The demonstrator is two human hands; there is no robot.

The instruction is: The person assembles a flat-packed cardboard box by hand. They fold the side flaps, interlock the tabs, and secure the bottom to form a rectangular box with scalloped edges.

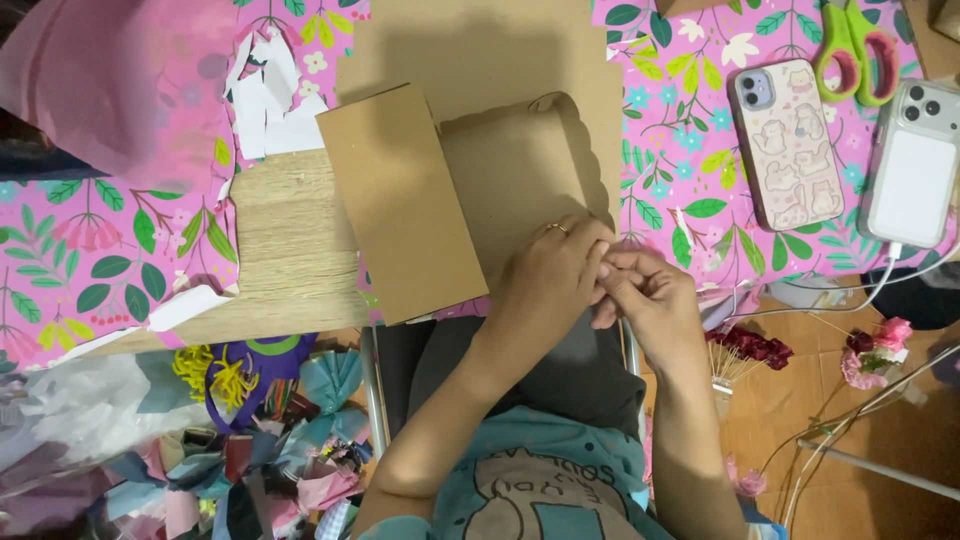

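The left hand [548,268] and the right hand [645,295] were brought together at the near edge of the scalloped cardboard piece [520,170], which was laid flat on the surface [290,250] beside a folded brown cardboard box [400,200]. The fingers of both hands were pinched close on something small between them; what was gripped could not be told, as it was hidden by the fingers. A ring was worn on the left hand. If the pinch were loosened, the small item might be dropped off the edge into the lap, and the cardboard could be nudged toward the two phones [790,140] nearby.
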